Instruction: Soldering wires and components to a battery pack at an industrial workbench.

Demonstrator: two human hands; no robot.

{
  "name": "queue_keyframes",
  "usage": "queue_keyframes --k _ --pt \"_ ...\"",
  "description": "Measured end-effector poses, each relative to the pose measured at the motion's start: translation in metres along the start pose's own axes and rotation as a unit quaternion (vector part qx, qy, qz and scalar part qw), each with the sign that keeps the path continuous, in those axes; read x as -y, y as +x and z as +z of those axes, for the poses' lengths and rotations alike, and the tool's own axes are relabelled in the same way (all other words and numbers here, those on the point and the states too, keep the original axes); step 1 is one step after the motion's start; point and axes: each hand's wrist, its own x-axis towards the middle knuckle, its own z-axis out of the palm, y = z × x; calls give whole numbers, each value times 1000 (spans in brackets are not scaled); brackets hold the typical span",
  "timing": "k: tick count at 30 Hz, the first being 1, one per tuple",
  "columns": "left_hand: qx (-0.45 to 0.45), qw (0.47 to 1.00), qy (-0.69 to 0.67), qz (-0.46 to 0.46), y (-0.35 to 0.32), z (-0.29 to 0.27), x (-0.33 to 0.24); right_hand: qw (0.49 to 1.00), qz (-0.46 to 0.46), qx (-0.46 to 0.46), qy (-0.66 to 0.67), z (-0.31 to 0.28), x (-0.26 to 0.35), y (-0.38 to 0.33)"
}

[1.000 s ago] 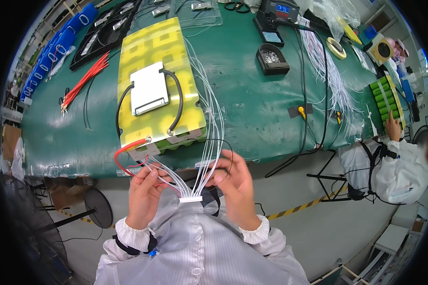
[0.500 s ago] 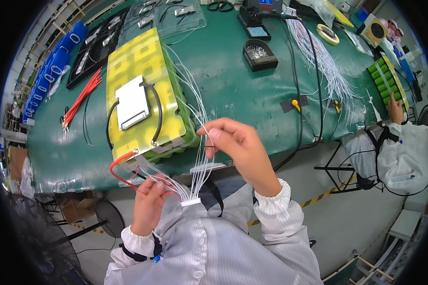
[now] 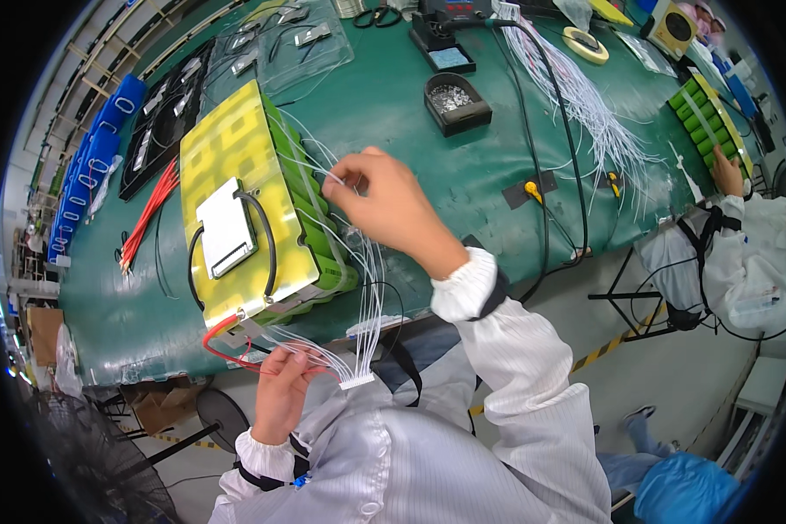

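Observation:
A battery pack (image 3: 227, 131) of green cells under a yellow sheet lies at the table's front edge. On top sits a white flat module (image 3: 225, 229) with black cables looping from it. Thin white wires (image 3: 368, 301) run from the pack's right side to a white connector (image 3: 356, 382) hanging in front of me. My left hand (image 3: 281, 384) is closed around a bundle of these wires by the pack's near corner, beside a thick red wire (image 3: 211, 342). Beside the pack's right side, my right hand (image 3: 384, 203) pinches white wire between thumb and forefinger; the fingertips partly hide it.
Red wires (image 3: 155, 214) lie left of the pack. Beyond are a black tray (image 3: 162, 122), a black solder-bit holder (image 3: 456, 103) and a soldering station (image 3: 454, 13). A white wire bundle (image 3: 576, 113) and black cable spread rightward. A co-worker's hand (image 3: 727, 173) touches another pack (image 3: 703, 122).
My right hand has moved away from me along the wires, up beside the pack's right side. My left hand stays on its bundle. A blue-capped person has come into view at lower right.

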Motion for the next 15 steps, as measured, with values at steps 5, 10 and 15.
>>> queue_keyframes --k 5,10,15 --pt "-2 1000 -1 5 -2 0 -2 998 -22 -23 61 -3 -7 8" --pt "15 1000 -5 7 1 1 -1 997 33 40 60 14 -29 35" --pt "21 1000 -19 11 0 -2 2 997 8 78 1 15 -15 53"
